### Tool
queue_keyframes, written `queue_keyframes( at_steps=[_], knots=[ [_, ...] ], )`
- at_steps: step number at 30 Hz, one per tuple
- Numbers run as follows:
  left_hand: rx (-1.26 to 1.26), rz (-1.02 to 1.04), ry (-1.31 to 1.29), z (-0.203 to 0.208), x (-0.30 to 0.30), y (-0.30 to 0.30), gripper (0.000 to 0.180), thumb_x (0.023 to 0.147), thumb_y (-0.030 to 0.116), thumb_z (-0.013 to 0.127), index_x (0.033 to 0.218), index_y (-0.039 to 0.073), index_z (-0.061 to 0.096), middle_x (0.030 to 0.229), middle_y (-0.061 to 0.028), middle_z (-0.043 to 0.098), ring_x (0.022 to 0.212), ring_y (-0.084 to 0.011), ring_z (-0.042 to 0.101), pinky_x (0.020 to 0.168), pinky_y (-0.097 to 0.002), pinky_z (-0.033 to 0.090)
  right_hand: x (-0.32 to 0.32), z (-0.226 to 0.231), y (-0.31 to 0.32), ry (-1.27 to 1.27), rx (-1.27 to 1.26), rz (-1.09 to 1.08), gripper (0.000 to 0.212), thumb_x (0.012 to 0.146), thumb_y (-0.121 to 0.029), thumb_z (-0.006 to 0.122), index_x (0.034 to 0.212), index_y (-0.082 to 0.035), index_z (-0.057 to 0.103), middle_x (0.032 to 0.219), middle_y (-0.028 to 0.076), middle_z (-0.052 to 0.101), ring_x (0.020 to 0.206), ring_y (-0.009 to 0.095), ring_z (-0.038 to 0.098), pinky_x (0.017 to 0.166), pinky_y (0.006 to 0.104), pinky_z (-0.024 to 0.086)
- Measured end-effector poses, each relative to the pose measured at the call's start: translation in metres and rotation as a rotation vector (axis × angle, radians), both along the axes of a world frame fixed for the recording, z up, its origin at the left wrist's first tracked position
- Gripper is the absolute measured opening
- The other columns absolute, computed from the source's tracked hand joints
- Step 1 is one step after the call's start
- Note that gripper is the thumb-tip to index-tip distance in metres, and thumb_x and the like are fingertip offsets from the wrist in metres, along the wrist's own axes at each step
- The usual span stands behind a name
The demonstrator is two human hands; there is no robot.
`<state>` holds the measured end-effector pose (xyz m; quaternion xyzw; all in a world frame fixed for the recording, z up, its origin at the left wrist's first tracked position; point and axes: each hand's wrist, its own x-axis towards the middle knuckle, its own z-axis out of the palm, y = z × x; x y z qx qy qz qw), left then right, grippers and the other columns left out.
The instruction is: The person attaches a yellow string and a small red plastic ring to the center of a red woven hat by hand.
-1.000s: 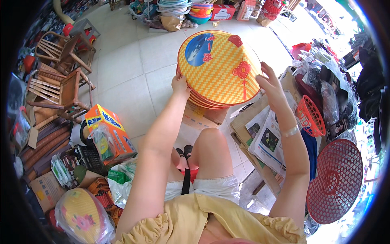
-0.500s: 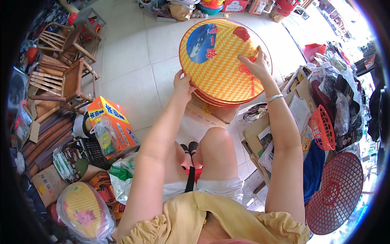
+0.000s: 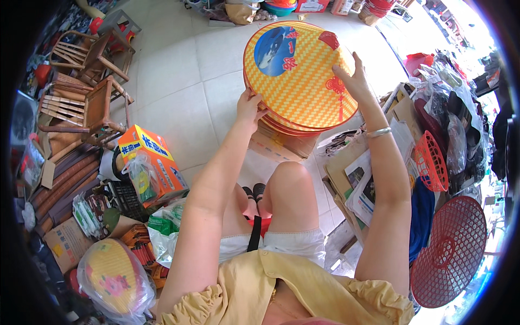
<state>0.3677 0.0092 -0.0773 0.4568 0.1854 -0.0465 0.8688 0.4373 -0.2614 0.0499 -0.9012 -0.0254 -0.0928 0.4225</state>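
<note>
A yellow woven cone-shaped hat [image 3: 300, 100] with a red rim and a round blue printed patch lies tilted on top of a stack of similar hats [image 3: 287, 128]. Under the stack is a brown cardboard box [image 3: 279, 145]. My left hand [image 3: 250, 111] is closed on the left rim, fingertips at the edge. On the right side, my right hand [image 3: 357, 81] holds the hat, thumb over the printed surface and fingers apart toward the far edge; some fingertips are hidden.
Wooden chairs [image 3: 92, 108] and an orange box [image 3: 154, 162] stand on the left, near a plastic-wrapped hat [image 3: 115, 279]. Flattened cardboard [image 3: 346, 168], a red basket [image 3: 431, 161] and a dark red woven cover [image 3: 449, 252] are on the right. Pale floor tiles [image 3: 168, 81] stretch ahead.
The top hat has shifted slightly and tilts more, its right side now drawn up. Both hands have moved a little to the right with it, keeping their hold.
</note>
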Motion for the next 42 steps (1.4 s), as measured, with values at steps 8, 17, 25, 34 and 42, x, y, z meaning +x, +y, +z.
queue_keyframes(
  at_steps=[8,17,25,34,42],
  knots=[
    [0.072,0.034,0.021,-0.008,-0.053,0.017,0.073,0.087,0.016,0.063,0.148,0.011,0.023,0.132,-0.0138,0.047,0.116,-0.0273,0.05,0.091,-0.0485,0.048,-0.158,0.118,-0.04,-0.419,-0.396,0.105,0.074,0.079,-0.033,0.07,0.14,-0.003,0.041,0.137,0.022,0.047,0.13,0.038,0.041,0.108,0.0446,0.031],
    [-0.021,0.03,-0.041,-0.11,-0.149,0.105,0.043,0.093,0.015,0.057,0.134,0.013,0.045,0.121,-0.0088,0.056,0.11,-0.0204,0.055,0.093,-0.0437,0.047,-0.404,0.166,-0.188,-0.018,-1.045,-0.509,0.071,0.073,-0.031,0.073,0.134,-0.004,0.048,0.127,0.02,0.055,0.118,0.037,0.051,0.099,0.046,0.04],
    [-0.109,0.091,-0.072,-0.108,-0.168,0.125,0.038,0.093,0.014,0.058,0.129,0.013,0.048,0.114,-0.0062,0.059,0.105,-0.0189,0.057,0.092,-0.0408,0.045,-0.52,0.101,-0.232,0.7,-1.196,-0.55,0.048,0.069,-0.029,0.071,0.109,-0.006,0.059,0.095,0.02,0.067,0.091,0.037,0.065,0.076,0.0471,0.053],
    [-0.089,0.144,-0.089,-0.101,-0.185,0.133,0.039,0.095,0.014,0.054,0.132,0.013,0.046,0.118,-0.0083,0.057,0.11,-0.021,0.055,0.095,-0.043,0.044,-0.531,0.099,-0.248,0.16,-1.539,-0.682,0.022,0.074,-0.018,0.066,0.096,-0.011,0.064,0.09,0.01,0.065,0.087,0.03,0.066,0.071,0.0444,0.054],
    [-0.094,0.161,-0.122,-0.089,-0.188,0.127,0.039,0.093,0.012,0.054,0.131,0.013,0.046,0.117,-0.0077,0.057,0.108,-0.0201,0.055,0.094,-0.0435,0.044,-0.533,0.166,-0.197,-0.432,-1.234,-0.83,0.027,0.076,-0.006,0.064,0.102,-0.012,0.068,0.094,0.008,0.064,0.083,0.029,0.064,0.071,0.04,0.052]
  ],
)
